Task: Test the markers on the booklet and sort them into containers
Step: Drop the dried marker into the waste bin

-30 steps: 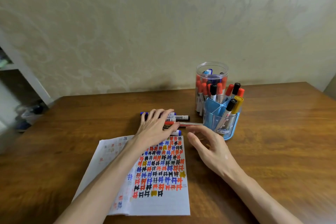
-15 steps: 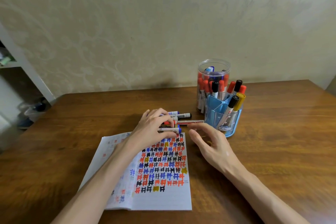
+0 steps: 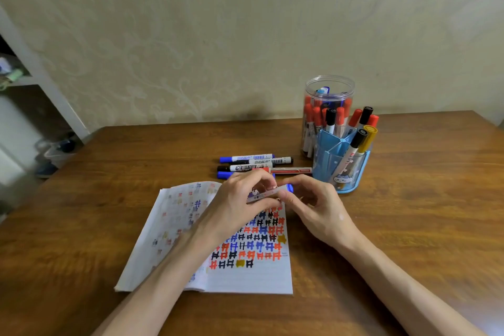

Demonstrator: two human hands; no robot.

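An open booklet (image 3: 245, 278) covered in red, blue, black and yellow marks lies on the wooden table (image 3: 409, 226). Above its top edge my left hand (image 3: 240, 204) grips the white barrel of a blue-capped marker (image 3: 268, 192). My right hand (image 3: 313, 202) pinches the marker's blue cap end. Several loose markers (image 3: 256, 162) lie in a row just behind my hands. A clear round jar (image 3: 328, 95) full of red and blue markers stands at the back right. A blue divided holder (image 3: 343, 161) with several markers stands in front of it.
The patterned wall runs along the table's far edge. A white shelf frame (image 3: 41, 76) and a clear container on the floor (image 3: 54, 150) show beyond the table's left edge. Bare wood lies left of the booklet and right of the blue holder.
My left hand has lifted a blue-capped marker from the row and brought it toward me. My right hand has moved in and taken hold of its cap end.
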